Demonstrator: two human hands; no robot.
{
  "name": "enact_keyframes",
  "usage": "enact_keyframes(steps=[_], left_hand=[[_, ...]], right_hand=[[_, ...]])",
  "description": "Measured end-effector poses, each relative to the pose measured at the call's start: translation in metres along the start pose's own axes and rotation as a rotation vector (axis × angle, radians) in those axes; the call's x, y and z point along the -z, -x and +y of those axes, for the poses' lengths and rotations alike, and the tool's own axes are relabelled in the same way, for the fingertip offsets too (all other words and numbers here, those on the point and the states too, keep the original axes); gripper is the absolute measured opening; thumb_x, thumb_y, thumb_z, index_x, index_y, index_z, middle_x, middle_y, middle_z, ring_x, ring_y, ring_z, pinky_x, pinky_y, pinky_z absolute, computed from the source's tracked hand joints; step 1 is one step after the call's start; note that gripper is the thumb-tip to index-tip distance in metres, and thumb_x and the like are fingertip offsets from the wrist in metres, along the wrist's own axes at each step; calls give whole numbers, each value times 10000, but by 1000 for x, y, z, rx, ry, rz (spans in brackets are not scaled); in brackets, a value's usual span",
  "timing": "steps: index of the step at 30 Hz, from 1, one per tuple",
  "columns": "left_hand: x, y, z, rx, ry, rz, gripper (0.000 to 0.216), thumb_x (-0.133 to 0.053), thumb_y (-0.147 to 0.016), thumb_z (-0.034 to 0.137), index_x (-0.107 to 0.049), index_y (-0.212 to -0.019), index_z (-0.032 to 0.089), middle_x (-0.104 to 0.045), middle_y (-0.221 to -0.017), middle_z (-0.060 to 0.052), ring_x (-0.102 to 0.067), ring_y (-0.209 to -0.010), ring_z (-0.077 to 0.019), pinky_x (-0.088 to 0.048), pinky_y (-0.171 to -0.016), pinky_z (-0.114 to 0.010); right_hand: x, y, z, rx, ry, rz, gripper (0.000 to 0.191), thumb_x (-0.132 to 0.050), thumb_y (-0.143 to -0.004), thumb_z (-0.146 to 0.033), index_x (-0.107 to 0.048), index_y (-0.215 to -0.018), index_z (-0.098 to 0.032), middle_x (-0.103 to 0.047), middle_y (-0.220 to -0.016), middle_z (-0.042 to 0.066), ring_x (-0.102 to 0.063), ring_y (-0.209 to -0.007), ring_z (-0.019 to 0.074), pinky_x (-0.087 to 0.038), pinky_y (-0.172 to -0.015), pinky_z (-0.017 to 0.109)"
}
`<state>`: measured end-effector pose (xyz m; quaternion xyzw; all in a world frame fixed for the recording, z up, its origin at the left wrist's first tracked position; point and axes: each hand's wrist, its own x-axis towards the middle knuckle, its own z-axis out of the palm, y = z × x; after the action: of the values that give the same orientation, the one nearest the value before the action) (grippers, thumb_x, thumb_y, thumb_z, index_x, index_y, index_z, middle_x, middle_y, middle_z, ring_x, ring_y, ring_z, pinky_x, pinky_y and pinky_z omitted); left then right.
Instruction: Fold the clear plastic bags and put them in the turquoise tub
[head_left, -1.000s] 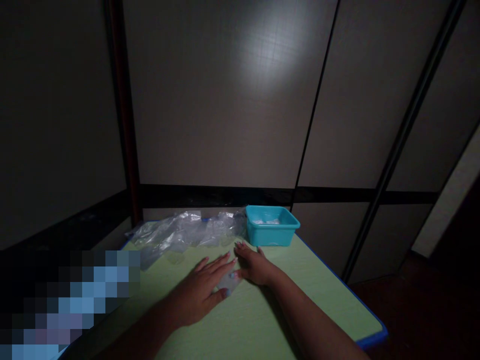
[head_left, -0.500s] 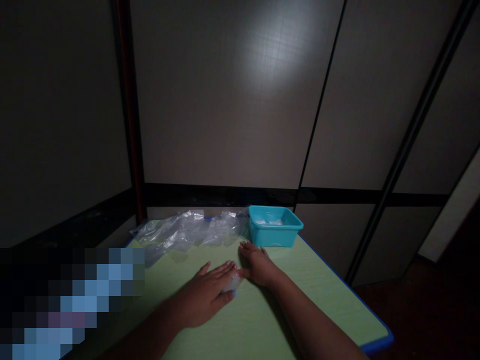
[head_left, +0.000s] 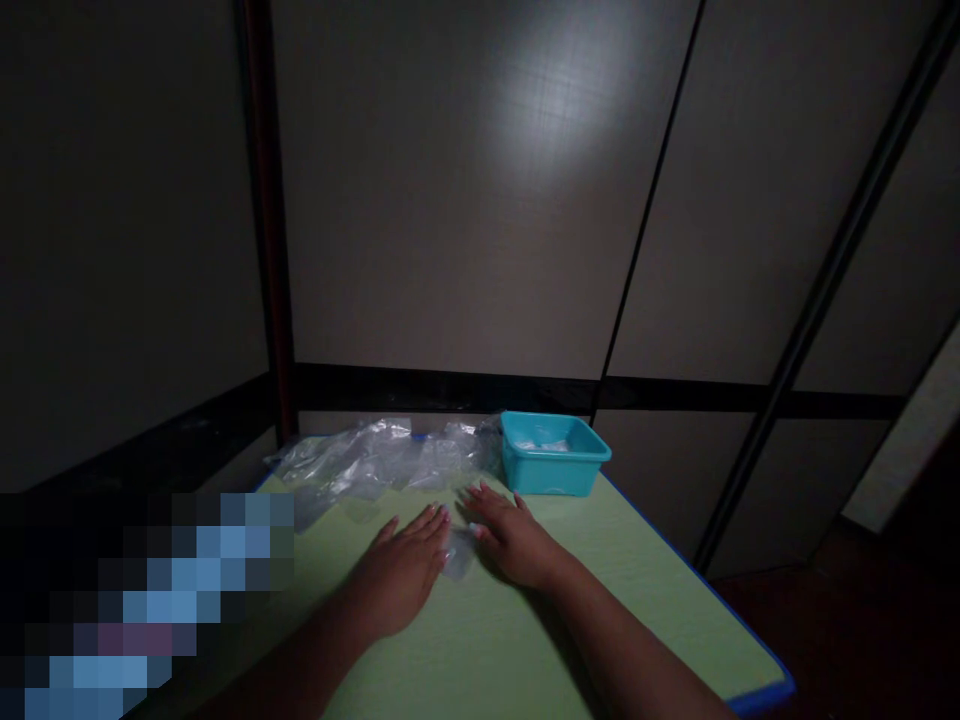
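Lower centre of the frame: a small piece of clear plastic [head_left: 458,560] lies flat on a pale green table [head_left: 450,670], in the gap between two bare hands. Left hand [head_left: 405,572], left of the plastic: palm down, fingers straight and close together, side of the hand at the plastic's left edge, nothing gripped. Right hand [head_left: 516,540], just right of the plastic: palm down, fingers extended and loosely spread, thumb out toward the plastic's upper right; no grip seen. Cannot tell whether the thumb touches it.

Beyond the hands, centre left: a crumpled heap of clear plastic sheeting [head_left: 375,465], glossy, reaching the turquoise basket [head_left: 555,475] at its right. Basket upright near the table's far edge, something pale and shiny inside, too dim to identify. Grey-brown panels [head_left: 465,230] fill the upper frame. Lower left corner pixelated, unreadable.
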<state>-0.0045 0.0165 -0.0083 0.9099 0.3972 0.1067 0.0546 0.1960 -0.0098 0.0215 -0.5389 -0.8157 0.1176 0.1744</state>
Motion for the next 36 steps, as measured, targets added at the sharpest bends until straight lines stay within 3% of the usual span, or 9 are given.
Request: enact_keyframes(steps=[4, 7, 15, 20, 23, 27, 31, 36], left_hand=[[-4, -2, -3, 139, -64, 38, 480, -220, -869, 272, -278, -1338, 193, -225, -1408, -28, -150, -1303, -213, -181, -1003, -505], [-4, -2, -3, 181, -70, 25, 494, -208, -861, 265, -267, -1343, 174, -197, -1414, -27, -140, -1305, -216, -195, -995, -513], [2, 0, -1, 220, -47, 2, 517, -209, -858, 313, -238, -1352, 165, -172, -1421, -33, -127, -1307, -219, -185, -994, -520], [3, 3, -4, 258, -62, 51, 550, -216, -862, 439, -288, -1335, 166, -207, -1411, -62, -104, -1310, -238, -80, -1010, -542], [3, 2, -9, 282, -73, 92, 590, -205, -861, 492, -266, -1342, 157, -187, -1416, -73, -80, -1312, -241, -53, -1011, -541], [10, 1, -12, 138, -15, 95, 538, -187, -882, 464, -166, -1366, 231, -129, -1433, -10, -52, -1317, -198, -83, -1026, -497], [16, 1, -10, -64, 78, -24, 477, -140, -899, 459, -187, -1349, 309, -188, -1421, 25, -101, -1312, -167, -73, -1039, -455], [13, 1, -16, -26, 113, -64, 490, -158, -894, 473, -219, -1344, 289, -217, -1413, -8, -125, -1308, -184, -89, -1033, -462]], right_hand=[[-6, 5, -24, 145, -22, -120, 558, -289, -871, -446, -132, -1372, -258, -164, -1425, 51, -113, -1304, 213, -24, -1020, 514], [-12, 4, -32, 171, 20, -141, 593, -257, -872, -476, -89, -1380, -222, -157, -1421, 76, -118, -1304, 211, 3, -1023, 502], [-8, 4, -26, 113, 73, -173, 668, -266, -835, -571, -155, -1373, -190, -151, -1414, 124, -103, -1305, 229, 4, -1021, 499], [-2, 6, -26, 121, 48, -210, 676, -421, -722, -658, -298, -1308, -345, -130, -1426, 68, -78, -1303, 270, 54, -987, 545], [0, 6, -26, 118, 26, -226, 681, -467, -688, -664, -308, -1289, -386, -99, -1429, 69, -42, -1303, 279, 60, -966, 570], [1, 6, -26, 117, -4, -253, 674, -500, -675, -651, -315, -1276, -405, -72, -1429, 68, 10, -1303, 265, 62, -958, 578], [2, 6, -24, 133, -22, -283, 633, -541, -651, -637, -402, -1225, -408, -17, -1429, 33, 72, -1295, 265, 93, -956, 567], [4, 6, -24, 132, -46, -300, 602, -587, -643, -591, -428, -1198, -420, -5, -1429, 30, 122, -1284, 266, 115, -940, 573]])
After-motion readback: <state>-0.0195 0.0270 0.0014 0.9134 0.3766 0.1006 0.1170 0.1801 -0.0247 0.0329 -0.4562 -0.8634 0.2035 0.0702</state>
